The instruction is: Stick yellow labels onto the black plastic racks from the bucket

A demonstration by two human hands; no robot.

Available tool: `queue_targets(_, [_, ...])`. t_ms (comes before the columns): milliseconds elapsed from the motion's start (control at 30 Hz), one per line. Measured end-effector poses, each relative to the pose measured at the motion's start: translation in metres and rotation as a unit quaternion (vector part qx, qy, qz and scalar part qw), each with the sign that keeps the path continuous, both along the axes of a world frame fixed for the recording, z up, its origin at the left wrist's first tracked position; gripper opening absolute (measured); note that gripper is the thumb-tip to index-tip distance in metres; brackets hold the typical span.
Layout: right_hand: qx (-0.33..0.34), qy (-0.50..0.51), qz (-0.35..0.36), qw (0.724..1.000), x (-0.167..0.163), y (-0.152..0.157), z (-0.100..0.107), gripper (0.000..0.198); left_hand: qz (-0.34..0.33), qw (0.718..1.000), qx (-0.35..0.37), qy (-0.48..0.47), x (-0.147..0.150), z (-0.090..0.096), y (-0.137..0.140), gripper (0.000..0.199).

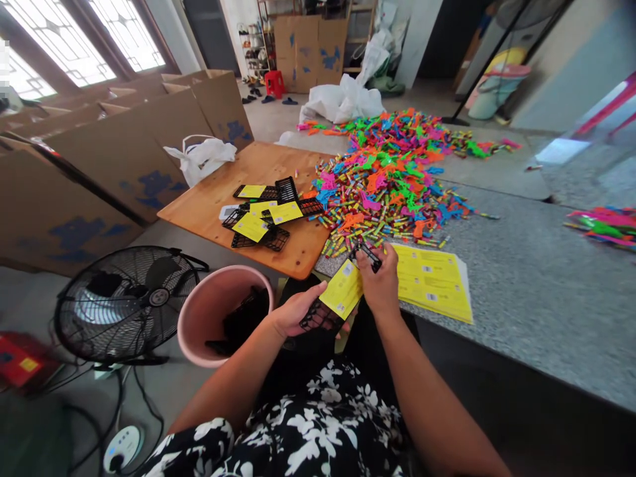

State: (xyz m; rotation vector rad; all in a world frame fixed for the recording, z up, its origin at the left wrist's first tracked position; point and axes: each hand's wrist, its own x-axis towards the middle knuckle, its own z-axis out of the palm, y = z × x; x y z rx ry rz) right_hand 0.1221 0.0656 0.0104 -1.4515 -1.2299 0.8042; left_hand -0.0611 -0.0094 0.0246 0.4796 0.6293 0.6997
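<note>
My left hand (298,310) is closed around the lower end of a black plastic grid tray (318,317). A yellow printed label (342,289) lies across the tray's face. At the upper end my right hand (380,278) grips the same tray, thumb and fingers on its dark edge. Beside my right hand, a stack of yellow label sheets (432,281) rests at the edge of the grey stone counter. Several more black trays (281,240), some bearing yellow labels, lie in a loose pile on the wooden board to the left.
A heap of colourful plastic toy guns and small striped tubes (392,179) covers the counter's far part. Left of my legs stand a pink bucket (189,324) with black pieces inside and a floor fan (149,298). Large cardboard boxes (134,146) line the left side.
</note>
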Motion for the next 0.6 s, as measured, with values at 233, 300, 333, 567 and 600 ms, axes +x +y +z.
queue_targets(233, [-0.020, -0.021, 0.084, 0.996, -0.022, -0.052, -0.013, 0.116, 0.125, 0.991, -0.035, 0.043, 0.013, -0.006, 0.006, 0.065])
queue_targets(300, [-0.061, -0.035, 0.113, 0.991, -0.022, -0.062, -0.010, 0.108, 0.140, 0.989, -0.028, 0.043, 0.015, -0.006, 0.007, 0.058])
queue_targets(333, [-0.085, -0.034, 0.135, 0.987, -0.020, -0.065, -0.008, 0.099, 0.137, 0.989, -0.023, 0.040, 0.014, -0.007, 0.006, 0.051])
queue_targets(567, [-0.161, 0.176, 0.339, 0.910, 0.003, -0.057, 0.004, 0.059, 0.111, 0.992, -0.016, 0.057, -0.001, -0.006, -0.002, 0.040])
queue_targets(600, [-0.176, 0.194, 0.367, 0.893, 0.007, -0.054, 0.004, 0.058, 0.114, 0.990, -0.019, 0.076, -0.004, -0.005, 0.001, 0.044])
